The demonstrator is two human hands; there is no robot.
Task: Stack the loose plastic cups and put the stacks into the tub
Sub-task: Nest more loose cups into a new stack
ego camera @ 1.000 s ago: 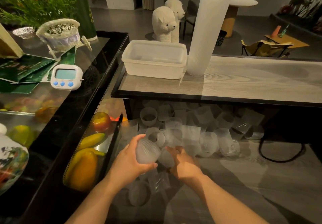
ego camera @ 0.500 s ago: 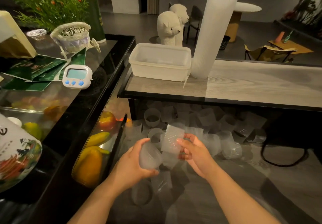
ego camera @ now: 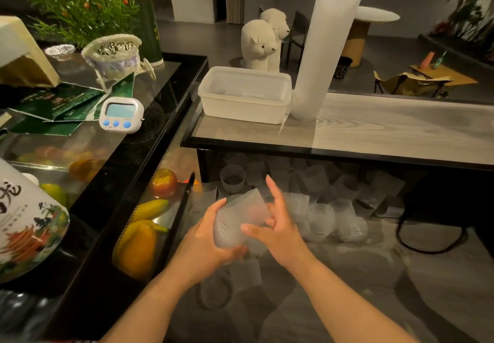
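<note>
two ribbed translucent plastic cups (ego camera: 240,218) are gripped by curled fingers of left hand (ego camera: 207,238) and right hand (ego camera: 278,231); many loose cups (ego camera: 320,209) remain unstacked; white rectangular plastic tub (ego camera: 244,94) appears unfilled.

The cup (ego camera: 242,215) between the hands is motion-blurred, so whether it is one cup or two nested cannot be told. The right hand (ego camera: 278,229) covers its far side. The tall cup stack (ego camera: 324,46) hides the tub's (ego camera: 244,94) right end. The painted jar (ego camera: 25,225) is cut off by the left edge.
</note>
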